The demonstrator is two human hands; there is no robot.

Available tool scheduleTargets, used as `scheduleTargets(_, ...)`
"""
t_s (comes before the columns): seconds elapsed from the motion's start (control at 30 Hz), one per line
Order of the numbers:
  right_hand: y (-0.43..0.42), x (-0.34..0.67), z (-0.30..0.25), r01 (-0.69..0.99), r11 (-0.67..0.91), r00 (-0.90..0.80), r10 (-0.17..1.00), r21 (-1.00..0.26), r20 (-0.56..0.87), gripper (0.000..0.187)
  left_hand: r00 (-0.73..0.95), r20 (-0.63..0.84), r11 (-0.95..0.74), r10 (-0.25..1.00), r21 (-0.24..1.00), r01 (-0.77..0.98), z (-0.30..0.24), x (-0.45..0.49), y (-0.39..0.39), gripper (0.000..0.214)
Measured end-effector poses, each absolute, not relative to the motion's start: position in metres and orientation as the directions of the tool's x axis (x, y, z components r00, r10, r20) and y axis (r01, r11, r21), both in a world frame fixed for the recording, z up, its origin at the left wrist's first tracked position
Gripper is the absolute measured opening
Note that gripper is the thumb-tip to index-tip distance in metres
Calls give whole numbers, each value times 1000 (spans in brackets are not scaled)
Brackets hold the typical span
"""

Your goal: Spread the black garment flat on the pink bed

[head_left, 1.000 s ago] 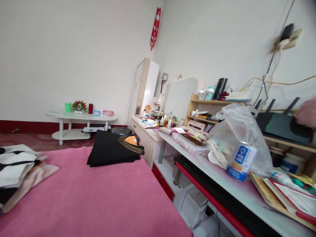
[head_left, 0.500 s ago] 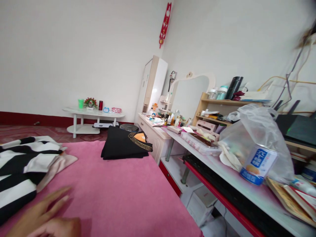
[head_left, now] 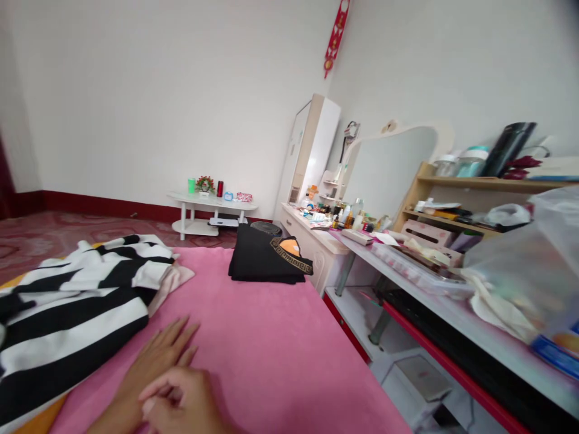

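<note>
On the pink bedspread (head_left: 262, 337), my left hand (head_left: 156, 361) lies palm down with its fingers stretched out and slightly apart. My right hand (head_left: 183, 401) is curled over the left wrist, fingers bent in towards the thumb, and no object shows in it. Left of my hands a black-and-white striped garment (head_left: 90, 319) is spread in a loose heap, with a pale pink piece of cloth (head_left: 174, 286) at its edge. Farther off, near the bed's far right corner, sits a folded black garment (head_left: 265, 259) with a gold-patterned neckline and an orange inside.
To the right runs a cluttered desk (head_left: 479, 319) with a plastic bag (head_left: 529, 253) and a blue can (head_left: 561, 349). Behind it stand a mirrored dresser (head_left: 312, 229) and a tall white cabinet (head_left: 312, 150). A low white table (head_left: 215, 201) is by the far wall.
The view has turned left, so the room's things sit farther right in the picture. More of my hands and the striped garment shows. The folded black garment stays in place.
</note>
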State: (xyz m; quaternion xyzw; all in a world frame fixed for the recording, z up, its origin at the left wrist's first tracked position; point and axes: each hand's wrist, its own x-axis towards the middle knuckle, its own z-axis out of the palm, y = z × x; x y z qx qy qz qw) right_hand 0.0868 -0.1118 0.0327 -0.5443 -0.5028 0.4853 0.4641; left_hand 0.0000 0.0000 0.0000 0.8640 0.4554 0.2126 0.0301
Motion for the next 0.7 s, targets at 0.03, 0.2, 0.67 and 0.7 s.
scheduleTargets(0.03, -111, 92, 39, 63, -79, -26, 996, -995, -80, 22, 515, 319, -591, 795, 222, 775, 5, 0, -4, 51)
scheduleTargets(0.2, -64, 164, 90, 476, 313, -68, 945, -822, 321, 19, 510, 294, -573, 808, 197, 795, 27, 3, -23, 51)
scheduleTargets(0.67, 45, 342, 139, 855, -402, 485, 843, -328, 233, 66, 436, 335, -532, 835, 291, 795, 41, 7, -29, 46)
scheduleTargets(0.7, 38, 334, 136, 867, -389, 465, 857, -311, 225, 60, 436, 334, -532, 836, 295, 794, 42, 7, -29, 46)
